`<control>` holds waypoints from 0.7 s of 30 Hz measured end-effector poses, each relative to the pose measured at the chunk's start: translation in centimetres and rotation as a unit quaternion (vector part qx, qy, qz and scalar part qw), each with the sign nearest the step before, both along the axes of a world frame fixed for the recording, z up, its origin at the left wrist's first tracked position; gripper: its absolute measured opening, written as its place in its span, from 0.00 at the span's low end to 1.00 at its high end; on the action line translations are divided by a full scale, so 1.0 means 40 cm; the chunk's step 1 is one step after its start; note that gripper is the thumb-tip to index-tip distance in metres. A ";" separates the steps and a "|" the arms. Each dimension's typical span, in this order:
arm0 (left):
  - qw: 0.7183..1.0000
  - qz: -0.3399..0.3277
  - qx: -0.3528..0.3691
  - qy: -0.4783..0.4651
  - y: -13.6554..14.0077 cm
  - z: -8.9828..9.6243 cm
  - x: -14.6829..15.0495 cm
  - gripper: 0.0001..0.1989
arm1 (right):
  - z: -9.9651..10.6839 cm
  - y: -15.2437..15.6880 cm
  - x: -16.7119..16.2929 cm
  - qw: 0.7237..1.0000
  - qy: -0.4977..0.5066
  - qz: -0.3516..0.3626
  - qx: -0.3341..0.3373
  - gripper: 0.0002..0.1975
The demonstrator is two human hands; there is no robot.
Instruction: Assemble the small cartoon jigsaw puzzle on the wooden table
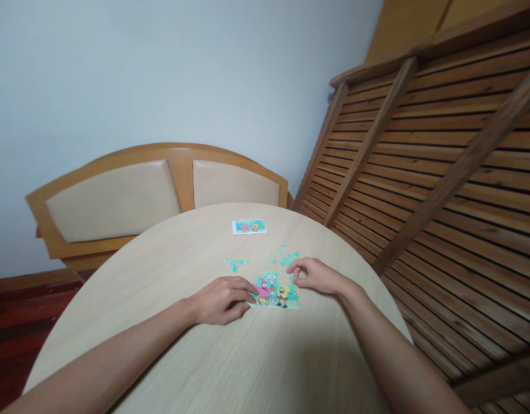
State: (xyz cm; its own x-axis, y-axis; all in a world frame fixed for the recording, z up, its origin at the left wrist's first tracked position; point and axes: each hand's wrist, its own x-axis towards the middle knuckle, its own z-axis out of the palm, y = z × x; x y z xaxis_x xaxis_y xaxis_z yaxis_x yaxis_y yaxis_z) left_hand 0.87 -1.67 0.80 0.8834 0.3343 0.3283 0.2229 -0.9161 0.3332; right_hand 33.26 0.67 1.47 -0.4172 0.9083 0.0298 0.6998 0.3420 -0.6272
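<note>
And here are my hands: the left hand [225, 298] lies palm down, fingers loosely extended and gripping nothing, its fingertips on the puzzle's left edge; the right hand [315, 276] is at the puzzle's far right corner, thumb and forefinger curved towards each other, and I can't tell whether a piece sits between them. Behind it all, the pale wall [182, 69]! On the right, a slatted wooden panel [441, 164] leans across my view. Below me, the round table [230, 368]; beyond its far left rim, a wooden headboard [182, 172] with cream padding. Between my hands, the partly built puzzle [272, 294], pink figure left, yellow one right. Farther off, a small picture card [250, 226] with matching figures. And smallest, loose teal pieces: left cluster [235, 268], right cluster [287, 261], both beyond my hands.
</note>
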 end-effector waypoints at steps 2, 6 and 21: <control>1.000 0.009 -0.008 -0.005 -0.001 -0.001 0.003 0.14 | 0.009 -0.005 -0.011 0.999 0.026 0.022 -0.021 0.12; 0.994 0.089 -0.040 -0.044 -0.003 -0.003 0.012 0.12 | 0.032 -0.022 -0.070 0.995 0.093 0.030 -0.003 0.10; 0.931 0.230 -0.235 -0.159 0.016 -0.039 0.027 0.11 | 0.001 -0.075 -0.255 0.983 0.179 0.036 0.001 0.04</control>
